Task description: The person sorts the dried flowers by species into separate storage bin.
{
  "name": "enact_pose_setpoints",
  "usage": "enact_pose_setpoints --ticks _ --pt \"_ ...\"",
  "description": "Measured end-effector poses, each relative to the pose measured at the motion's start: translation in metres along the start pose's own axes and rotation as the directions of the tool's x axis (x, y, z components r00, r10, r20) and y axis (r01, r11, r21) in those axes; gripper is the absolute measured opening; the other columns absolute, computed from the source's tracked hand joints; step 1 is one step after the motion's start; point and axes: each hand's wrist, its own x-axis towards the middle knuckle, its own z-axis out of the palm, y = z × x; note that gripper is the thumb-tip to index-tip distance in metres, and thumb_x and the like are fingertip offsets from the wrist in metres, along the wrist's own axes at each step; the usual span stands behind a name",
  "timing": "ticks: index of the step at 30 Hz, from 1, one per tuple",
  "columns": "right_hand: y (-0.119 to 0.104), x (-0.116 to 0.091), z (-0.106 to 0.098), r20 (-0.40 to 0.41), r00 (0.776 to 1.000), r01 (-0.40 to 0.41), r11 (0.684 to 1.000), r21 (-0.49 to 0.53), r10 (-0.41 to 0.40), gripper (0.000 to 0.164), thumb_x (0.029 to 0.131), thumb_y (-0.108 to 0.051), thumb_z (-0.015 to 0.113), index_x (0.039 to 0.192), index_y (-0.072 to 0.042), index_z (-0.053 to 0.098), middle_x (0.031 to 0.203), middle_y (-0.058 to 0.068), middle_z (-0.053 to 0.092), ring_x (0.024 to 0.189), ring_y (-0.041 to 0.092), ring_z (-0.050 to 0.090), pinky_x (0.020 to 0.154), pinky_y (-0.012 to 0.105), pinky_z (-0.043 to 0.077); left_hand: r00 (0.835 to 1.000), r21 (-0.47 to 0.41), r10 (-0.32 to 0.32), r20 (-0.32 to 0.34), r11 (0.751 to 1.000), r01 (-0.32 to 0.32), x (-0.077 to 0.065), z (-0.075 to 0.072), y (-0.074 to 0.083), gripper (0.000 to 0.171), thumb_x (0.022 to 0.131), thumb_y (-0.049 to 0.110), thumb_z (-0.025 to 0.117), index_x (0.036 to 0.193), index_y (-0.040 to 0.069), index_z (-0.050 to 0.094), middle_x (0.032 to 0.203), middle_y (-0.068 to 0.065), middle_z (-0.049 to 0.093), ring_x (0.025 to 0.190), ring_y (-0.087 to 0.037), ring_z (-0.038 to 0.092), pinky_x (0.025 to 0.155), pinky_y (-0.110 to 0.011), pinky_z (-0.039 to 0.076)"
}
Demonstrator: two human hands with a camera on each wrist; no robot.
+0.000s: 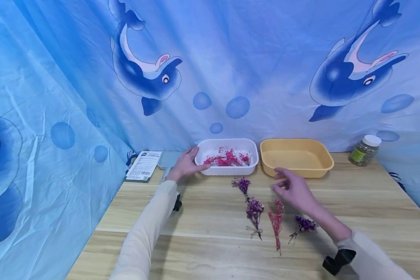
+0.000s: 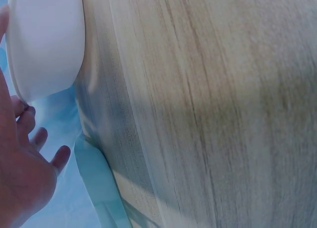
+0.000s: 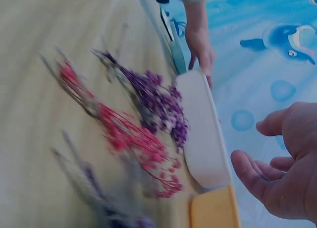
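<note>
A white plastic basin (image 1: 227, 170) at the back of the table contains pink dried flowers (image 1: 227, 157). My left hand (image 1: 188, 165) grips its left end, thumb at the front and fingers round the rim; the left wrist view shows the fingertips under the rim. My right hand (image 1: 294, 190), empty with fingers loosely bent, hovers before the yellow basin (image 1: 297, 173). Below it on the table lie a pink dried-flower bunch (image 1: 275, 223) and purple bunches: one (image 1: 254, 212) tied with twine, one (image 1: 242, 186) near the white basin, another (image 1: 304, 224) under the right forearm.
At the back left lie a printed booklet (image 1: 145, 165) and a pale blue-green flat object (image 1: 168, 157), partly behind the left hand. A lidded jar (image 1: 365, 151) stands at the back right. A blue dolphin-print curtain (image 1: 273, 70) hangs behind the table (image 1: 210, 252).
</note>
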Motion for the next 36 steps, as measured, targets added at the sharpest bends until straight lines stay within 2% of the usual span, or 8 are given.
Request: enact_pose_setpoints --ticks 5,10,15,20,30,36 --pt "-0.002 -0.027 0.003 -0.033 0.999 0.009 1.0 0.009 -0.009 0.058 0.082 0.005 0.077 0.135 0.008 0.051 0.109 0.023 0.066 0.081 0.027 0.07 0.065 0.024 0.059 1.0 -0.01 -0.004 0.0 1.0 0.004 -0.001 0.0 0.0 0.11 0.081 0.067 0.069 0.159 0.007 0.022 0.164 -0.012 0.022 0.149 -0.037 0.017 0.114 -0.064 0.021" --pt "-0.004 -0.048 0.006 -0.042 0.999 -0.021 1.0 -0.015 0.02 0.062 0.081 0.002 0.079 0.136 0.006 0.051 0.107 0.024 0.066 0.076 0.02 0.069 0.063 0.023 0.058 1.0 -0.005 -0.008 0.001 1.0 0.008 -0.001 0.001 0.0 0.11 0.08 0.068 0.069 0.159 0.007 0.022 0.164 -0.012 0.021 0.149 -0.037 0.017 0.114 -0.064 0.02" --pt "-0.004 -0.066 0.009 -0.071 0.997 -0.034 0.998 -0.059 0.029 0.063 0.076 0.002 0.084 0.131 0.008 0.054 0.096 0.019 0.07 0.065 0.009 0.064 0.056 0.022 0.057 1.0 -0.002 -0.003 0.003 1.0 0.003 0.0 0.001 0.0 0.111 0.08 0.069 0.068 0.159 0.007 0.022 0.164 -0.012 0.021 0.149 -0.037 0.017 0.114 -0.064 0.02" --pt "-0.006 -0.081 0.015 -0.057 0.996 -0.077 0.995 -0.057 0.074 0.065 0.073 0.0 0.087 0.128 0.01 0.055 0.091 0.016 0.07 0.062 0.005 0.061 0.053 0.02 0.055 1.0 -0.005 -0.003 -0.007 1.0 0.003 0.002 0.002 -0.002 0.11 0.081 0.068 0.068 0.159 0.007 0.022 0.164 -0.011 0.021 0.149 -0.036 0.016 0.114 -0.064 0.02" --pt "-0.012 -0.094 0.026 0.016 0.975 -0.222 0.974 -0.045 0.223 0.074 0.074 -0.005 0.086 0.135 0.014 0.048 0.093 0.013 0.067 0.067 0.006 0.062 0.06 0.02 0.057 1.0 -0.002 -0.003 -0.006 1.0 0.002 0.001 0.0 -0.002 0.11 0.08 0.068 0.069 0.159 0.007 0.022 0.164 -0.012 0.02 0.149 -0.037 0.017 0.114 -0.064 0.021" --pt "-0.012 -0.094 0.032 0.021 0.969 -0.241 0.965 -0.106 0.245 0.079 0.072 -0.008 0.088 0.135 0.015 0.047 0.091 0.011 0.066 0.066 0.008 0.06 0.057 0.02 0.055 1.0 0.006 0.003 -0.003 1.0 -0.003 0.0 0.001 -0.001 0.109 0.082 0.067 0.069 0.159 0.006 0.022 0.164 -0.013 0.021 0.149 -0.037 0.017 0.115 -0.062 0.02"
